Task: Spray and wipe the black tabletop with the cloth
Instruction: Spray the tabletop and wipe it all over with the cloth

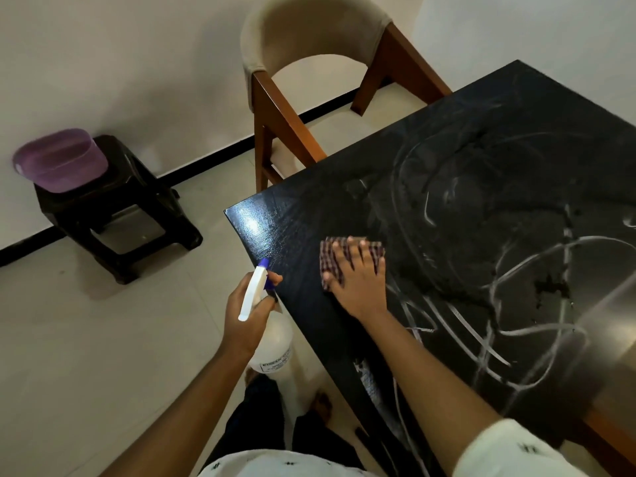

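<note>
Head view.

Right hand (pixel 356 277): palm down, fingers straight and spread, pressing flat on the cloth (pixel 330 258). No curl round it.

Cloth: woven, dark red and white check, folded into a rough rectangle. It lies flat on the surface (pixel 481 187) under the right fingers, and its edges show past the fingertips and beside the thumb. Its long axis runs crosswise to the fingers.

Surface: black, with fine wood grain and a glossy patch at the corner ahead of the left hand (pixel 246 315). Whitish curved streaks (pixel 488 294) loop across it to the right of the right hand and alongside that forearm.

Left hand: curled round the neck of the spray bottle (pixel 273 342), one finger at the trigger, held off the surface edge over the tiled floor (pixel 103 356).

Spray bottle: rounded translucent white plastic body hanging below the hand. Its white head has a blue nozzle pointing away from the person, toward the surface corner.

Beyond both hands: a chair (pixel 309 36) with wooden legs and a curved beige padded back. Far left of the left hand: a dark stool (pixel 113 218) carrying a purple plastic basin (pixel 60 160).
</note>
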Demonstrator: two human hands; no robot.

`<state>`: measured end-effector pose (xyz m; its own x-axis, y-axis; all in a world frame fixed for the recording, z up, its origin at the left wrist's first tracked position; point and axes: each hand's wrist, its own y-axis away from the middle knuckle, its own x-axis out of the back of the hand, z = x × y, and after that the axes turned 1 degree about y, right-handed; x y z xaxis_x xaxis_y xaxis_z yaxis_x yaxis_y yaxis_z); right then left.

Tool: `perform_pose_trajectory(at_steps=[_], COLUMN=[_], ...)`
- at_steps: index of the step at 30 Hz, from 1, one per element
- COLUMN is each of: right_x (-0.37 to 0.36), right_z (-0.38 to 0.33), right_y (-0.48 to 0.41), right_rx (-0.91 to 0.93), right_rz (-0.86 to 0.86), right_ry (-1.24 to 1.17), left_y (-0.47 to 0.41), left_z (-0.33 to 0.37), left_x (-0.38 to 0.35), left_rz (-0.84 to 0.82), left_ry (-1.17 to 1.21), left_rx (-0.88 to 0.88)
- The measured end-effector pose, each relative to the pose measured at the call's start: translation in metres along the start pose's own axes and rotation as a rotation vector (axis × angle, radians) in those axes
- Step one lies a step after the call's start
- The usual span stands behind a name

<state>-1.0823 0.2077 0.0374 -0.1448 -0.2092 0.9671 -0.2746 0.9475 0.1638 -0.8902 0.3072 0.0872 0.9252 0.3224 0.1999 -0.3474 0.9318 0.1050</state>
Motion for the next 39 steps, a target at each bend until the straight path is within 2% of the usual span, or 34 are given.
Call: perform_pose_trajectory(at_steps=[6,12,17,19,22,24,27,30,33,37,39], right_x=[-0.026,-0.028,-0.013,0.003,0.030,0.034,0.042,0.061,0.083,0.101,0.105], right_z=[-0.022,-0.026,-0.028,-0.031,-0.032,-0.020,0.013,0.054,0.090,0.126,0.132], right_y=[0.105,0.131,0.154,0.170,0.190,0.194,0.193,0.186,0.177,0.176,0.177], right_rx=[0.102,0.155,0.146,0.039,-0.313,-0.558,-0.706,-0.753,-0.681,-0.586,-0.538], right_rz=[0.096,0.046,-0.083,-0.164,-0.221,-0.133,0.002,0.226,0.313,0.429,0.477], right_ry=[-0.119,-0.252,-0.488,-0.716,-1.322,-1.760,-2.164,-2.180,-2.143,-1.983,-1.827], left_y=[0.022,0.041,0.068,0.078,0.089,0.100,0.115,0.129,0.146,0.173,0.182], left_z=[-0.002,-0.004,-0.003,-0.005,-0.009,-0.012,-0.008,0.003,0.004,0.004,0.003], left_x=[-0.009,-0.008,-0.005,-0.004,-0.001,-0.001,-0.006,-0.019,-0.035,-0.062,-0.075], left_rz=[-0.045,-0.107,-0.053,-0.064,-0.145,-0.212,-0.321,-0.419,-0.465,-0.412,-0.317], left_ry=[0.059,0.007,0.002,0.025,0.018,-0.018,-0.050,-0.106,-0.129,-0.176,-0.209], left_rx=[-0.021,-0.004,0.063,0.093,0.057,0.053,0.045,0.079,0.135,0.176,0.203])
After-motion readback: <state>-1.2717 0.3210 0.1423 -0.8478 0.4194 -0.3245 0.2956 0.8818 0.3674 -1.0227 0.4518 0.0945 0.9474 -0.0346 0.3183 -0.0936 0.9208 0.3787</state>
